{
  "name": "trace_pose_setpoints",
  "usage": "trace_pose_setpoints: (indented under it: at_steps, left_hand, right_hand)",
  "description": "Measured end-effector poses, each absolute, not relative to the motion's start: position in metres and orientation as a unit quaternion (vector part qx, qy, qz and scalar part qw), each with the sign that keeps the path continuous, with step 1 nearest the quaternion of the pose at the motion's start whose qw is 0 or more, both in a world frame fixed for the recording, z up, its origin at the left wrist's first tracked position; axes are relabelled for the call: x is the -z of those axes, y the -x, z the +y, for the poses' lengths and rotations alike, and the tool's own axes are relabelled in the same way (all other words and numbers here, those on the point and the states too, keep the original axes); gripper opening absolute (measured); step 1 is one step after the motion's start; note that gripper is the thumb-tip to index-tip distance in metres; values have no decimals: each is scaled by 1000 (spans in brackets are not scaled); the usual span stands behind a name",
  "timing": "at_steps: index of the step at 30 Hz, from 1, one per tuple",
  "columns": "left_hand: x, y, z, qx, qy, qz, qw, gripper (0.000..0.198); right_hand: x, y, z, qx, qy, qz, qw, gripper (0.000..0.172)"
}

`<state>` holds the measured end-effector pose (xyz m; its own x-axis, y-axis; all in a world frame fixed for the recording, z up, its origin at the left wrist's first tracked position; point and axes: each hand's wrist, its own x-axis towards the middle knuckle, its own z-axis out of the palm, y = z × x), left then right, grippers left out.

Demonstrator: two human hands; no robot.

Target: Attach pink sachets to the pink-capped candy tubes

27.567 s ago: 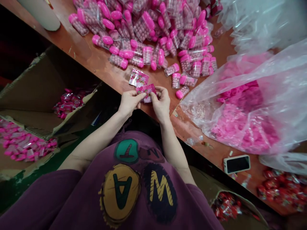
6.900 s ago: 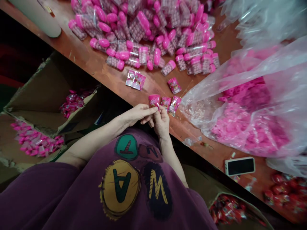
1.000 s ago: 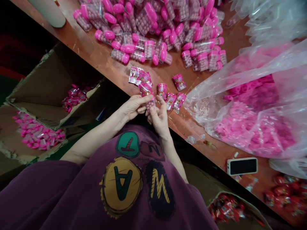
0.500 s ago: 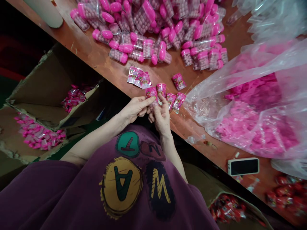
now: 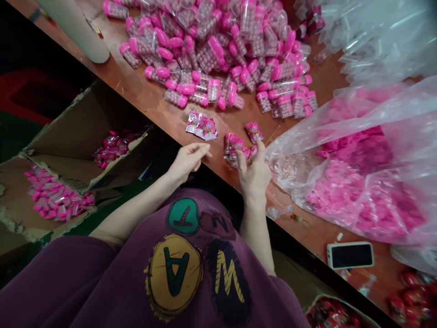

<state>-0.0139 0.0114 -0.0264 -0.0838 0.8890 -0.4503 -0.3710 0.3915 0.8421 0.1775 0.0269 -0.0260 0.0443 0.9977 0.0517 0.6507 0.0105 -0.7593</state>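
Note:
My left hand [image 5: 189, 160] hovers at the table's front edge with thumb and forefinger pressed together, and nothing shows between them. My right hand [image 5: 255, 175] reaches over a small cluster of pink printed packets [image 5: 234, 145], its thumb and forefinger apart. The fingertips are at the cluster's right side, partly covering it; whether they touch cannot be told. A single pink packet [image 5: 253, 131] lies just beyond the right forefinger. Past my left fingertips, some flat silver-and-pink sachets [image 5: 201, 126] lie overlapping.
A heap of clear bottles with pink caps [image 5: 211, 50] fills the far side of the table [image 5: 164, 123]. To the right lie a plastic bag of pink pieces [image 5: 362, 173] and a phone [image 5: 351, 255]. Cardboard boxes [image 5: 68, 159] stand below left; a pale post [image 5: 77, 32] rises at upper left.
My hands have parted. The pink packet that was between them is now out of my left hand, and the cluster sits closer together. My right hand has moved right, over that cluster.

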Motion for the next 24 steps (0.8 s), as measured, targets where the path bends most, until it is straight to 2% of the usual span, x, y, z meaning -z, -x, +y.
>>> trace_pose_setpoints:
  at_steps: [2,4,8,11,15,20,24]
  left_hand:
    - [29,23,21,-533,-233,565,586,10]
    - [33,30,33,-539,-222,563,585,12]
    - [39,36,52,-499,-195,560,632,19]
    - [39,37,54,-485,-182,572,636,19]
    - [35,36,52,-490,-187,565,637,17]
    - [32,23,54,-535,-212,512,638,16]
    - [32,14,61,-528,-197,508,652,30]
  right_hand:
    - [24,-160,44,-191,643,-689,273,48]
    - [28,-135,62,-156,611,-743,223,39]
    - [40,-97,93,-133,616,-764,136,32]
    - [44,-97,102,-135,623,-761,125,21]
    - [42,-112,101,-201,618,-732,207,18]
    - [33,-125,99,-411,551,-640,344,19]
    - [28,-130,98,-475,503,-609,388,27]
